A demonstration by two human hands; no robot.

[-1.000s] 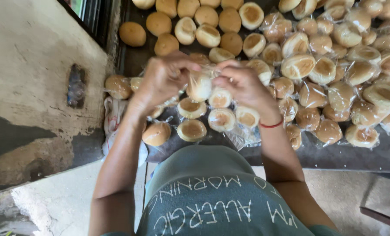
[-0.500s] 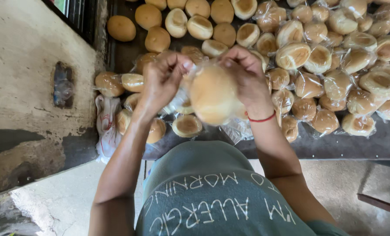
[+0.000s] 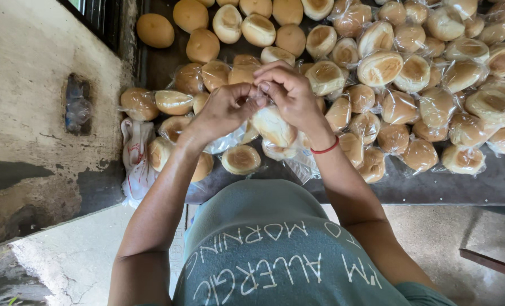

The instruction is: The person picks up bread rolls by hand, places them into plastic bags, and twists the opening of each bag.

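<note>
Half a second before, the bun had been lifted up large between the two hands; it had since dropped lower, and both hands had drawn together over it at the mouth of its wrapper. Now the bun in the clear bag (image 3: 274, 127) hung just under the hands, over the near edge of the dark table (image 3: 433, 184). On the bag's left, the left hand (image 3: 225, 110) had its fingers curled in and pressed together, pinching the top of the plastic. Touching it from the other side, the right hand (image 3: 289, 93) also pinched the gathered plastic with bent fingertips, and a red band (image 3: 326, 149) circled that wrist.

Beyond the bag, toward the far side of the table, lay unwrapped buns (image 3: 258, 29) in loose rows. To the right of the bag a heap of wrapped buns (image 3: 422, 107) covered the table, their plastic shining. Just below the bag sat one bun (image 3: 241, 159) with its pale side up. Left of the bag, past more wrapped buns, a bunch of white plastic bags (image 3: 134, 161) hung over the table's end beside a rough plaster wall (image 3: 31, 85). Nearest the camera, below the bag, was the person's grey-green shirt (image 3: 275, 249) with white lettering.
</note>
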